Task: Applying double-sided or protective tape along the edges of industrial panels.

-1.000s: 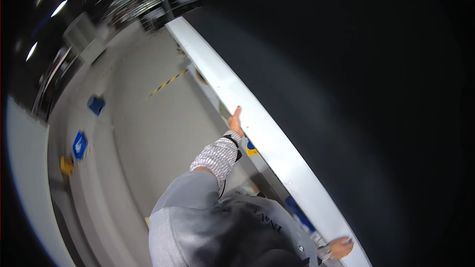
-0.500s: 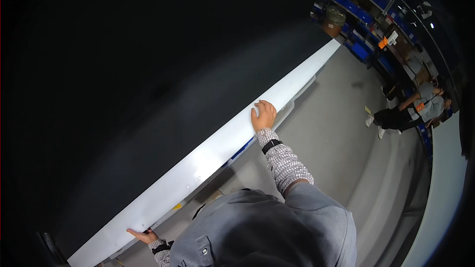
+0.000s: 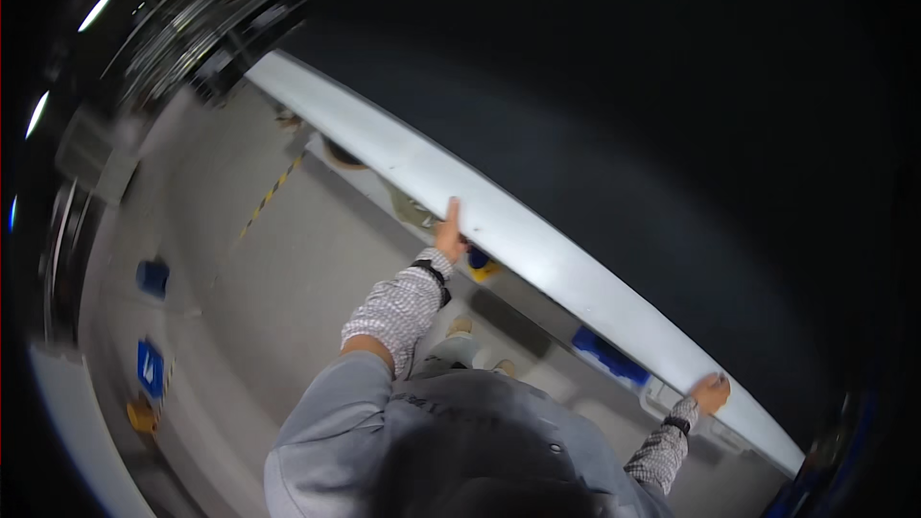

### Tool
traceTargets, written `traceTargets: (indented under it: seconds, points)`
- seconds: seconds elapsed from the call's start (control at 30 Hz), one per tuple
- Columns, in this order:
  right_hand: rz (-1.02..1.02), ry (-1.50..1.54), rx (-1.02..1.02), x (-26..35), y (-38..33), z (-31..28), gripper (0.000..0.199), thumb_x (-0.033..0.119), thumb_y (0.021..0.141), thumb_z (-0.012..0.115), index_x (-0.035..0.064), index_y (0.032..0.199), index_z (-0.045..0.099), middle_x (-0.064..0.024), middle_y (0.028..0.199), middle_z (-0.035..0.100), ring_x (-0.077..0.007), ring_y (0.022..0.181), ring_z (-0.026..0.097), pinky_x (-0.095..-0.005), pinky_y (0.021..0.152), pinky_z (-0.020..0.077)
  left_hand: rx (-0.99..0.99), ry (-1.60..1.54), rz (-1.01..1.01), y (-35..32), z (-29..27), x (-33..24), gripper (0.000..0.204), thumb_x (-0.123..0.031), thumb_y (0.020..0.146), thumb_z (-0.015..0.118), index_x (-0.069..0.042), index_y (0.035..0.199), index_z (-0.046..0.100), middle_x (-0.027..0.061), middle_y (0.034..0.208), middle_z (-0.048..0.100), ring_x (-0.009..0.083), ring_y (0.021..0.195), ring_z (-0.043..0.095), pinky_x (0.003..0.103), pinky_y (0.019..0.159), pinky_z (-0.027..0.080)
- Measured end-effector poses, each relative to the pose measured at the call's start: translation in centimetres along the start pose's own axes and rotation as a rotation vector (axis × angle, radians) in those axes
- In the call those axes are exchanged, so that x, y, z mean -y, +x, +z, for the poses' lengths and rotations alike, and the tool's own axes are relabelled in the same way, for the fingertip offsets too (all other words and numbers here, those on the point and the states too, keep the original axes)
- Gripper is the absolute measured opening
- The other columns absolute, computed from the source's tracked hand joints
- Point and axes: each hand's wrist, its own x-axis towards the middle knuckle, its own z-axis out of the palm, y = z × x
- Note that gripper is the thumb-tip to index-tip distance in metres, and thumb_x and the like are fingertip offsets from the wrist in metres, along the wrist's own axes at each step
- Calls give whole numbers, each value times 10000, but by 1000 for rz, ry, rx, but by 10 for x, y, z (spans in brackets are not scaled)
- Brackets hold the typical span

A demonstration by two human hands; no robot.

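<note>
A long white tabletop edge (image 3: 566, 264) runs slanting from the upper left to the lower right in front of me. My left hand (image 3: 450, 233) is at its near side, about mid-length. The thumb lies up over the white surface, and the other fingers go down around the edge, partly hidden, so the hand grips it. Farther right, my right hand (image 3: 710, 392) rests on the same edge. Its fingers look bunched, but they are small and blurred, and whether anything is in them does not show. Both forearms wear checked sleeves with dark wristbands.
Under the edge are a blue bin (image 3: 610, 356) and a yellow item (image 3: 483, 267). A dark expanse (image 3: 614, 163) lies beyond the white strip. To the left stand a blue sign (image 3: 150, 368) and a blue container (image 3: 153, 276), with yellow-black tape (image 3: 271, 196) on the floor.
My view has swung round to the left; the person and shelves at the right have left the picture. My right hand, earlier spread on the white surface, now looks more bunched. My left hand stays at the edge.
</note>
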Motion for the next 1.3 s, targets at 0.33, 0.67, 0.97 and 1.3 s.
traceTargets:
  seconds: [0.33,0.67,0.97,1.3]
  points:
    - [-363,122,-214,108,-40,-1,261,243,757,543,62,934,608,-126,1040,553,-311,957,518,-429,793,419,320,416,-185,-72,-102,-46,375,-401,822,565,-81,999,485,46,887,574,139,794,585,270,703,483]
    - [-937,935,452,569,-294,-87,164,69,709,601,28,867,590,-171,1105,495,-337,1037,458,-415,880,360,-73,273,20,-52,-332,-199,255,-318,866,512,-92,982,521,23,861,583,120,763,573,258,692,462]
    - [-1064,923,553,725,-382,-86,157,48,704,614,0,847,573,-176,1096,495,-335,1034,461,-390,876,384,-186,293,75,-7,-417,-309,242,-299,870,514,-82,977,518,24,857,586,106,777,568,234,694,444]
    - [-977,1093,492,904,-430,-129,158,65,699,620,2,840,586,-164,1093,501,-331,1027,451,-399,865,379,-49,611,405,109,-422,-503,156,-192,871,498,-51,927,533,26,810,592,94,739,555,216,658,430]
